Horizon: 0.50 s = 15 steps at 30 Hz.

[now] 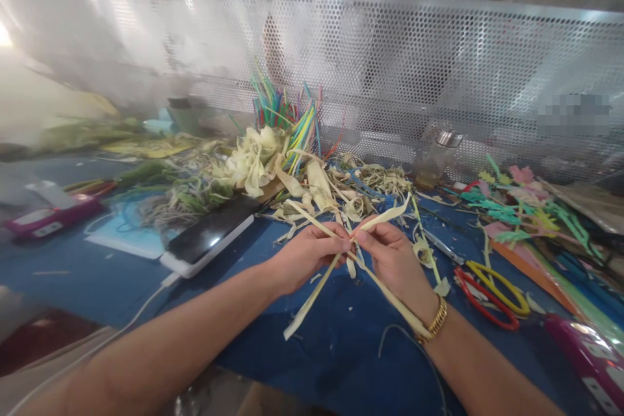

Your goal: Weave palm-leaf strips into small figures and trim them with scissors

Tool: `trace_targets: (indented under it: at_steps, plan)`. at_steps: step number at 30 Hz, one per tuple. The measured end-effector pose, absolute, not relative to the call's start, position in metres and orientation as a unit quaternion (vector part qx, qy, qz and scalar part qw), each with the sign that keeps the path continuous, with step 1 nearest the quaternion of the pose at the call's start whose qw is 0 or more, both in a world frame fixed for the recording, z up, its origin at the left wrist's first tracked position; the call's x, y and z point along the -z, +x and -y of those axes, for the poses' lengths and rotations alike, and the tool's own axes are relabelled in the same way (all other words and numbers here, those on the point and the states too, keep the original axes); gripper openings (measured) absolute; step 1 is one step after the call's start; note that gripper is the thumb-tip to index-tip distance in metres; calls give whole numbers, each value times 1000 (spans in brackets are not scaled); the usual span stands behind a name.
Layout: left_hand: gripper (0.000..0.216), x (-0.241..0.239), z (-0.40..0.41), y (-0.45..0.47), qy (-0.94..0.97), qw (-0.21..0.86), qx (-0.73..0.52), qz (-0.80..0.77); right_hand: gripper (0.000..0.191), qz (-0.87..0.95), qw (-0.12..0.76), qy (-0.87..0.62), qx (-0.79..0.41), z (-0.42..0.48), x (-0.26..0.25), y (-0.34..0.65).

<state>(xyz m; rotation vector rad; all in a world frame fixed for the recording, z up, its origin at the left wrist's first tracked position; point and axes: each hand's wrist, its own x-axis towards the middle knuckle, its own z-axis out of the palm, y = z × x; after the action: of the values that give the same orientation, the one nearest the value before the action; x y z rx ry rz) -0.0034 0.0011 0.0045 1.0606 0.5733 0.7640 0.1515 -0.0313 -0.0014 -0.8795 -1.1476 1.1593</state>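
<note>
My left hand [305,255] and my right hand [392,259] meet over a blue table [341,351], both pinched on pale yellow leaf strips [316,289] that cross between the fingertips. One strip runs down to the lower left, another slants down past my right wrist, and short ends stick up toward the back. A gold bracelet [435,320] circles my right wrist. Behind the hands lies a heap of cut pale strips and curls [312,192].
Scissors with red and yellow handles [490,291] lie right of my right hand. A phone on a white power bank [209,234] rests at the left, its cable trailing off the edge. Colourful sticks [287,114] stand at the back before a perforated metal screen [439,65]. Coloured paper shapes [526,205] cover the right.
</note>
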Motion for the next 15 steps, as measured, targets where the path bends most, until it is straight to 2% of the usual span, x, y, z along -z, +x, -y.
trace_targets:
  at_steps: [6, 10, 15]
  plan:
    - [14, -6, 0, -5, 472, 781, -332, -239, 15, 486, 582, -374, -533, 27, 5, 155]
    - [20, -8, 1, -7, 467, 792, -324, -222, 20, 500, 579, -395, -509, 20, 2, 168]
    - [19, -5, -4, -2, 534, 673, -428, -279, 29, 446, 644, -461, -417, 4, 5, 196]
